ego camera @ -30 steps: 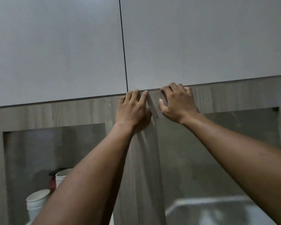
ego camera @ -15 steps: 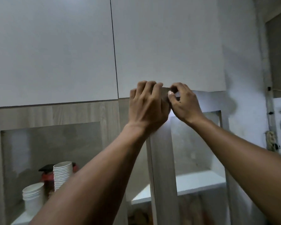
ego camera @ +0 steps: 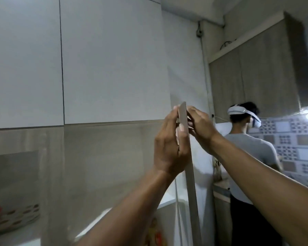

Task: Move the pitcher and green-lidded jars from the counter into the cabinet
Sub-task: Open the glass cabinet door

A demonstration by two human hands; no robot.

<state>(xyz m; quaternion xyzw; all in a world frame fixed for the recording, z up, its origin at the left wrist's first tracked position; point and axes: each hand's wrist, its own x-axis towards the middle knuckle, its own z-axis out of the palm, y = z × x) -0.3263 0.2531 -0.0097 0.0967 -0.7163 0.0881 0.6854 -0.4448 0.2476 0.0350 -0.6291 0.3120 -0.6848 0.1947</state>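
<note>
Gripping the edge of an open cabinet door (ego camera: pixel 187 157) with both hands

Far left of the door there's a blurry patterned thing (ego camera: pixel 16 217) sitting low in a wood-grain niche, under the grey upper cabinet panels (ego camera: pixel 105 59). Left hand (ego camera: pixel 169 150) is just left of the door, fingers curled tight onto its thin edge, thumb on the front. Door is seen edge-on, tilted a bit. Right hand (ego camera: pixel 199 123) is touching the door near its top corner from the right side, fingers pinched on it. Well right of the door, another person (ego camera: pixel 251 157) with a white headset stands by a tiled wall (ego camera: pixel 295 144). Can't spot the pitcher or green-lidded jars anywhere.
</note>
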